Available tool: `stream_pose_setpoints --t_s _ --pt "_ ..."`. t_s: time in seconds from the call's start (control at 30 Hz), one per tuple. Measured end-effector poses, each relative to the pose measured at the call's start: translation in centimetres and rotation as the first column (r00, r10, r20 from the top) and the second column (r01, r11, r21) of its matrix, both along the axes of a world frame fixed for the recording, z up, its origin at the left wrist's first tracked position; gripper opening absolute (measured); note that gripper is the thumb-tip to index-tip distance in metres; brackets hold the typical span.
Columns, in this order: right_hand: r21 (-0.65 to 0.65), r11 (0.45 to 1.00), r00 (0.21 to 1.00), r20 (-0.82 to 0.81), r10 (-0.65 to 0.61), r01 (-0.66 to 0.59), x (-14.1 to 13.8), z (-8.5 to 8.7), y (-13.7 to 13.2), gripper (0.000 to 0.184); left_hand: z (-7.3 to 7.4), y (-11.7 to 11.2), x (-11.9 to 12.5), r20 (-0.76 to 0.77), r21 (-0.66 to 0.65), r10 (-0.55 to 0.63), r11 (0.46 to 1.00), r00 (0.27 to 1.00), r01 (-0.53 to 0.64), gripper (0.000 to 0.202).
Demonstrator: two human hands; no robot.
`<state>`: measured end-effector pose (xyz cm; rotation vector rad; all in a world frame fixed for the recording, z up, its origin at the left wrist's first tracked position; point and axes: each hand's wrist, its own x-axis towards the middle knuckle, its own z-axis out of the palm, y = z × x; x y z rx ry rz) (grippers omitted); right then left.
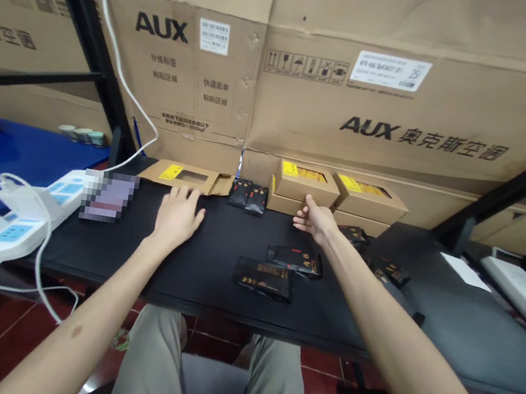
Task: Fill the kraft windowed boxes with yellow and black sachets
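My left hand (179, 214) lies flat on the black table (212, 262) with fingers spread, just in front of a flattened kraft box (186, 177) with a window and yellow label. My right hand (315, 220) reaches to the stacked kraft boxes (305, 184) at the back, thumb up against the front of the upper box, fingers curled and holding nothing I can see. A second stack of kraft boxes (369, 200) stands to its right. Two black sachets (248, 196) lean by the boxes. More black sachets (293, 260) (264, 278) lie near the table's middle.
White power strips (14, 224) with cables sit at the left edge, beside a blurred-out object (108, 196). Further sachets (388, 270) lie right of my forearm. Large cardboard cartons (359, 92) form the back wall. A white strip (518, 291) and paper (464, 270) lie at the right.
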<state>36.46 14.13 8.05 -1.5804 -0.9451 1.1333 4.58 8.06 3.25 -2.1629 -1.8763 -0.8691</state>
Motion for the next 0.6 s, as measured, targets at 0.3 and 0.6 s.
stream_pose_setpoints --t_s 0.3,0.6 --pt "0.455 0.814 0.838 0.54 0.07 -0.361 -1.4 -2.3 -4.5 0.048 -1.2 6.8 -1.2 -0.056 0.153 -0.052 0.986 0.997 0.06 0.035" --pt "0.58 0.567 0.787 0.575 0.223 -0.584 -3.1 -2.6 -6.9 0.04 0.7 3.4 2.2 -0.092 0.416 -0.087 0.902 0.992 0.118 0.028"
